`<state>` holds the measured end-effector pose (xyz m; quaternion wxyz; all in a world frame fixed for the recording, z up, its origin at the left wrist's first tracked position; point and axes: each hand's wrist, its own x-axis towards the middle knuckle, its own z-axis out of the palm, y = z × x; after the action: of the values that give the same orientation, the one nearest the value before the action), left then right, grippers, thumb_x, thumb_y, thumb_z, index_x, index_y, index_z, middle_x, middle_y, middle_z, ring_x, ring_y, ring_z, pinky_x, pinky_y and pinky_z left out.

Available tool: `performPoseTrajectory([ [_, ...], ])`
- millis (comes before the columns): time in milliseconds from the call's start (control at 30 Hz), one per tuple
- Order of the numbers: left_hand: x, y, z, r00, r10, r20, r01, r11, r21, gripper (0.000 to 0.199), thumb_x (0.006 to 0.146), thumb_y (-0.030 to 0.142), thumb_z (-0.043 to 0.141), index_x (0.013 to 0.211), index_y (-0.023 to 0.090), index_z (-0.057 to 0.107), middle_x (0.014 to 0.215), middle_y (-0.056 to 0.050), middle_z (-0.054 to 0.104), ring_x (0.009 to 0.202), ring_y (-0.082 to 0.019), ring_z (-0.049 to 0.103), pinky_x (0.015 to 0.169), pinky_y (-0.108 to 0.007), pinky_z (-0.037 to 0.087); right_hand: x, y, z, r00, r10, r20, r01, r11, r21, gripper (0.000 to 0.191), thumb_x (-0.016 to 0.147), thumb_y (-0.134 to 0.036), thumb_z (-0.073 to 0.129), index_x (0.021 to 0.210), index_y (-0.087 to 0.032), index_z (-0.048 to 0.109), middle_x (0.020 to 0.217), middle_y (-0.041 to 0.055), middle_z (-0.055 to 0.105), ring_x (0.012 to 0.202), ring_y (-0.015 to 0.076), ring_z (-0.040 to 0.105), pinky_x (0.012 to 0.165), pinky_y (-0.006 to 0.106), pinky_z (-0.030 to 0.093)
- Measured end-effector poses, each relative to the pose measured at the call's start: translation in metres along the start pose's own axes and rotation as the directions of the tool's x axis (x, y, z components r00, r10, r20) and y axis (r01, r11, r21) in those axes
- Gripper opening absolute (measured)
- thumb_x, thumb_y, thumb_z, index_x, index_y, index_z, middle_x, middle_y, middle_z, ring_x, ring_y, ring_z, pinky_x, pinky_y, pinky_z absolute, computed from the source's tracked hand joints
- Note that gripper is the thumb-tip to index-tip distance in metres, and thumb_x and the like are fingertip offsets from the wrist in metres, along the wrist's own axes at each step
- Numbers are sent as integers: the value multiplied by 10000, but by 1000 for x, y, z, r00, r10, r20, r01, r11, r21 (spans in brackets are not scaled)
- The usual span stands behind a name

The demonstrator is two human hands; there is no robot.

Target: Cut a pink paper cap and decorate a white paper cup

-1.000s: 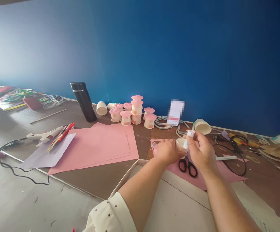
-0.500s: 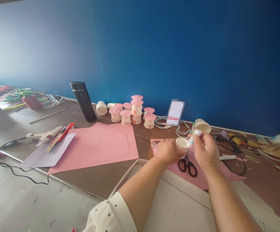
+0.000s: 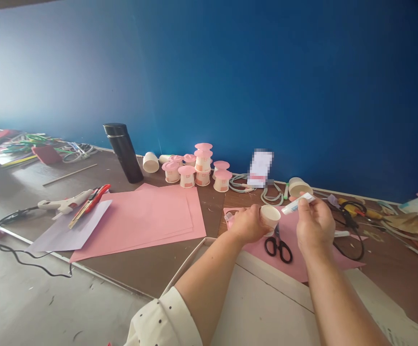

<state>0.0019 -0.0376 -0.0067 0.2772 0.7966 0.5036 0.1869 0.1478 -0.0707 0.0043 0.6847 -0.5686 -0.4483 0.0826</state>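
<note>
My left hand (image 3: pixel 249 225) is wrapped round a small white paper cup (image 3: pixel 271 216), its open rim tilted up and to the right. In my right hand (image 3: pixel 315 222) is a white glue stick (image 3: pixel 297 203), pinched between thumb and fingers, its end pointing left, a little apart from the cup. Black-handled scissors (image 3: pixel 279 249) lie below the cup on pink paper (image 3: pixel 300 270). Several cups with pink paper roofs (image 3: pixel 187 176) stand by the blue wall, some stacked.
Pink sheets (image 3: pixel 151 211), a glue gun (image 3: pixel 64 202) and a red cutter (image 3: pixel 92 201) lie left. A black bottle (image 3: pixel 125 156) stands behind them. A white box lid (image 3: pixel 266 298) is under my forearms. Cables (image 3: pixel 353 221) and scraps lie right.
My right hand has moved the glue stick away from the cup's rim, to the right, and the stick now lies flatter. My left hand still holds the cup, turned slightly.
</note>
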Motion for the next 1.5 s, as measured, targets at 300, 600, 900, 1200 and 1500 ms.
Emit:
performPoseTrajectory([
  [300, 1, 1, 8, 991, 74, -112, -77, 997, -23, 727, 558, 662, 635, 1109, 207, 502, 1174, -94, 552, 1118, -284, 470, 939, -384, 400, -2, -4, 2, 997, 48, 58, -39, 988, -148, 281, 834, -422, 531, 992, -200, 598, 937, 86, 698, 929, 227, 638, 871, 399, 462],
  [600, 1, 2, 6, 991, 53, -125, -54, 999, -4, 498, 613, 584, 635, 954, 239, 521, 1047, -54, 600, 1030, -262, 514, 846, -361, 445, -6, -10, 6, 999, -19, 28, 23, 989, -149, 293, 835, -386, 541, 1050, -189, 576, 984, 107, 689, 951, 232, 638, 871, 409, 471],
  [900, -1, 5, 3, 995, 52, -84, -47, 998, 52, 446, 661, 547, 599, 977, 240, 526, 1071, -45, 610, 1064, -261, 515, 884, -354, 433, -4, -10, 3, 997, -4, 73, 15, 989, -150, 313, 846, -404, 519, 1073, -196, 574, 975, 102, 693, 959, 234, 638, 875, 415, 473],
  [1200, 0, 3, 5, 994, 59, -94, -53, 997, 59, 449, 661, 561, 586, 962, 234, 531, 1052, -54, 614, 1059, -267, 523, 869, -363, 441, -6, -10, 7, 998, -20, -60, 14, 994, -106, 356, 844, -436, 517, 1076, -176, 592, 1023, 115, 682, 1022, 240, 615, 919, 437, 449],
  [1500, 1, 1, 7, 990, 92, -103, -85, 994, 69, 459, 673, 564, 576, 975, 221, 532, 1052, -63, 615, 1049, -260, 526, 888, -361, 433, 7, 12, 2, 910, 406, 84, -407, 838, 363, 292, 790, -480, 571, 886, -204, 587, 1046, 101, 658, 987, 219, 640, 726, 353, 557],
])
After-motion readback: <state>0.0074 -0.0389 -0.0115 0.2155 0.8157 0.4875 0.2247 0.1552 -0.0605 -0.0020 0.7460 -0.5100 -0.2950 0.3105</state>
